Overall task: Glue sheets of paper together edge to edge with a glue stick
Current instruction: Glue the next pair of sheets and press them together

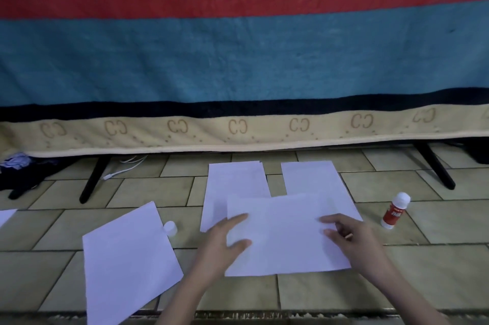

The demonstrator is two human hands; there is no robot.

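Observation:
A white sheet (284, 234) lies crosswise on the tiled floor, over the near ends of two other white sheets, one at the back left (234, 182) and one at the back right (312, 179). My left hand (225, 242) presses on the top sheet's left edge with straight fingers. My right hand (352, 237) rests on its right part, fingers spread. A red and white glue stick (395, 210) stands uncapped on the floor to the right, apart from my hands. Its white cap (170, 227) sits left of the sheets.
Another white sheet (127, 258) lies tilted at the left, and a corner of one more (5, 216) shows at the far left edge. Behind hangs a blue striped blanket (238, 60) over black legs (92, 179). Dark clothing (21, 174) and a white cable (124, 166) lie at the back left.

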